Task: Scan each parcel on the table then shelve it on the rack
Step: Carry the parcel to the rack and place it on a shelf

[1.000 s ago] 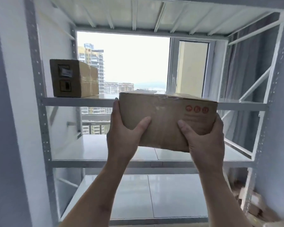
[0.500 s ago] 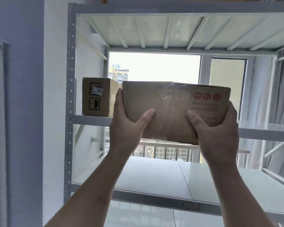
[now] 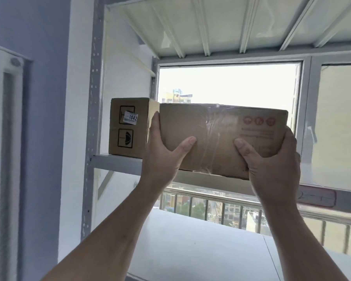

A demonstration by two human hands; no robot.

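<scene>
A metal rack [image 3: 93, 126] was seen filling most of the view, with a window [image 3: 227, 84] behind it and a wall [image 3: 39, 98] to the left of both hands. A wide white shelf [image 3: 190, 250] was seen below the wrists. A taped cardboard parcel [image 3: 217, 136] was held up in front of the rack at the level of the upper shelf [image 3: 118, 161], its lower edge partly over that shelf's front rail; whether it rested on the rail could not be told. The parcel was gripped at its left end by the left hand [image 3: 162, 159], thumb pressed on the front face and fingers wrapped behind, out of sight. Its right lower corner was clamped by the right hand [image 3: 272, 165] in the same way. A smaller box [image 3: 130, 128] was stood on the upper shelf just left of the left fingers, close beside the parcel. A sticker [image 3: 131, 118] reading 1042 was seen on its front.
</scene>
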